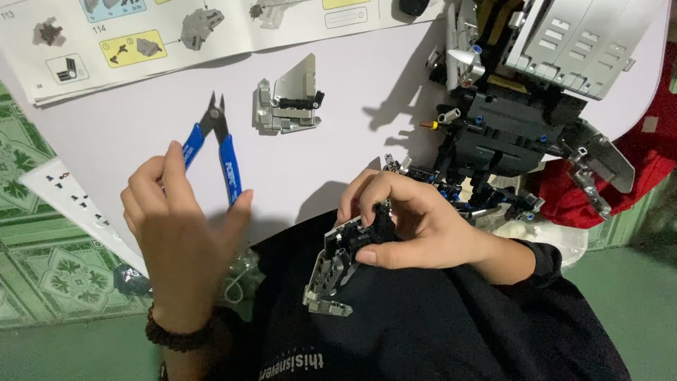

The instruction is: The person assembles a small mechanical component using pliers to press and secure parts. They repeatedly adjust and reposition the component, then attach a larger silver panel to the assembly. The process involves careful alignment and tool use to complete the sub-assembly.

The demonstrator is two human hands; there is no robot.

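Left hand (180,226) grips the blue-handled cutters (215,144) over the counter (338,152) — right hand (416,222) clasps a grey-and-black brick assembly (342,264), near the big model (522,106).

Blue-handled cutters (214,146) held upright, jaws up, left of grey/black brick sub-assy (343,261), which hangs tilted, gripped at top.

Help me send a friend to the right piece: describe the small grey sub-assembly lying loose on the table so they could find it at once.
Start at the open instruction booklet along the white table's top edge. Just below its right half, right of the blue-handled cutters in the left hand, lies the small grey sub-assembly. Unlike the big dark model and the piece in the right hand, it lies alone, untouched, with a slanted silver panel.
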